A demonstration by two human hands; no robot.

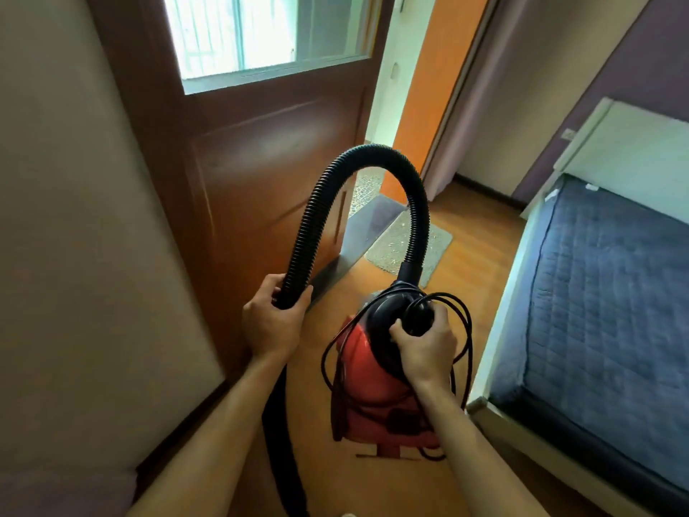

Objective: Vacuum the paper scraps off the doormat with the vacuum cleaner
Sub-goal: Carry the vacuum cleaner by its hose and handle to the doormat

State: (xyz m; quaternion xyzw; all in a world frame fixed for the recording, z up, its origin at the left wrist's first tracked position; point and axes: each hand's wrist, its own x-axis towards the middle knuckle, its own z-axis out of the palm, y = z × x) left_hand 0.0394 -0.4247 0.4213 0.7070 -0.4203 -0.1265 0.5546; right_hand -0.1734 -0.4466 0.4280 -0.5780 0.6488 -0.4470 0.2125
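A red and black vacuum cleaner [376,389] hangs above the wooden floor in front of me. My right hand [425,348] grips its black top handle, with loops of black cord [464,330] caught in the same grip. A black ribbed hose [373,158] arches up from the cleaner's top and comes down into my left hand [270,322], which is closed around it; the rest of the hose drops past my left forearm. Ahead on the floor lies a grey doormat [395,248] speckled with small pale paper scraps, partly hidden behind the hose.
An open brown door [261,151] with a glass pane stands at the left, next to a beige wall [74,218]. A bed with a blue quilted mattress [604,292] fills the right side. The doormat lies against a grey threshold [358,233] below an orange wall.
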